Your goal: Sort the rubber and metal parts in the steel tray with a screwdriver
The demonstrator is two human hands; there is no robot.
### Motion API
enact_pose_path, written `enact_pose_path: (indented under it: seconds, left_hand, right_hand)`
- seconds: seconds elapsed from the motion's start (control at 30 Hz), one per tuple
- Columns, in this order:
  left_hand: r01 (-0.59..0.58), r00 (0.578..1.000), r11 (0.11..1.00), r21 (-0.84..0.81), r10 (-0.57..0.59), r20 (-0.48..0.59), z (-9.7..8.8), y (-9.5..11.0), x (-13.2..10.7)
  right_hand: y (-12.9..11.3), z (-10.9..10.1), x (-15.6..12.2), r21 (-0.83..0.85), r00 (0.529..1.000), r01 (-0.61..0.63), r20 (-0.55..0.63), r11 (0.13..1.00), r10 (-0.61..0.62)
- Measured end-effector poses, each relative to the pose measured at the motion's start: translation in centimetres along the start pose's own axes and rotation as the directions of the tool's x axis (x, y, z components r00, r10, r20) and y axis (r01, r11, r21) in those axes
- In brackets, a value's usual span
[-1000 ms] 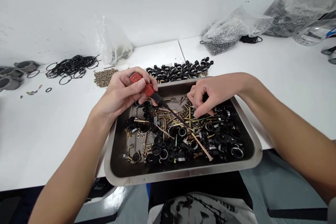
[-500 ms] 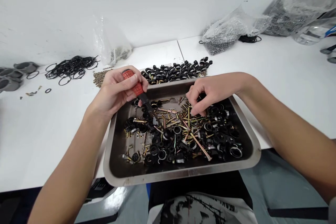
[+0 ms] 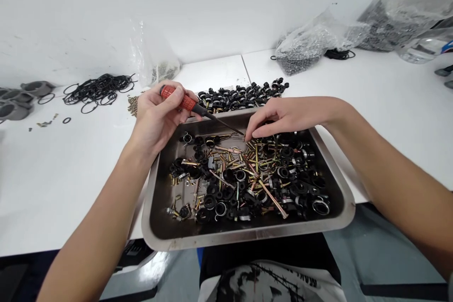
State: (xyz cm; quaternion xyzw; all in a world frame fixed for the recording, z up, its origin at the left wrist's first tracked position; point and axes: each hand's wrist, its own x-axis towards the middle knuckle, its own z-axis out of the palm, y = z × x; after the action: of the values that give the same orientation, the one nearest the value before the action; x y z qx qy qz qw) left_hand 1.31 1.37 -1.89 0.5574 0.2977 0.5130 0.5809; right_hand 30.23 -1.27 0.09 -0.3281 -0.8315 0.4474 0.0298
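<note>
My left hand (image 3: pixel 159 113) is closed around the red and black handle of a screwdriver (image 3: pixel 182 102). The shaft slopes down to the right, and its tip meets the fingertips of my right hand (image 3: pixel 272 120). Those right fingers are pinched over the far part of a metal tray (image 3: pixel 247 234); a tiny brass-coloured piece, perhaps a screw, shows at them, too small to name surely. Below lie loose black ring-shaped parts (image 3: pixel 221 208), some with metal bands, mixed with brass-coloured screws and pins. One long bolt (image 3: pixel 272 198) lies slanted across the black parts.
Behind the tray is a row of black clamp-like parts (image 3: pixel 244 96). Black rubber rings (image 3: pixel 101 89) are heaped at left, near grey cylindrical parts (image 3: pixel 16 101). Plastic bags of small parts (image 3: pixel 300 52) stand along the wall, with a clear bottle (image 3: pixel 421 49) at far right.
The screwdriver has swung up out of the parts, its tip now at my right fingertips. My right hand has risen slightly from the tray's contents and moved a little left.
</note>
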Motion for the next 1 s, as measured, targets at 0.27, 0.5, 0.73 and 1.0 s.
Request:
enact_pose_path:
  seconds: [0.27,0.5,0.73,1.0]
  left_hand:
    - [-0.001,1.000,1.000,-0.012,0.002,0.022,0.2,0.2,0.0]
    - [-0.015,0.999,1.000,-0.012,0.015,0.045,0.1,0.0,-0.1]
    - [-0.043,0.973,0.999,0.023,0.037,0.228,0.0,-0.3,-0.2]
    - [-0.032,0.975,0.999,0.023,0.026,0.222,0.1,0.0,-0.4]
  right_hand:
    - [0.5,-0.3,-0.2,-0.050,0.997,-0.033,0.070,0.998,0.036]
    - [-0.1,-1.0,-1.1,-0.020,0.987,-0.074,0.144,0.997,0.076]
    - [0.1,-1.1,-1.0,-0.009,0.985,-0.080,0.153,0.997,0.080]
    - [0.0,-1.2,-1.1,0.023,0.986,-0.080,0.146,0.997,0.075]
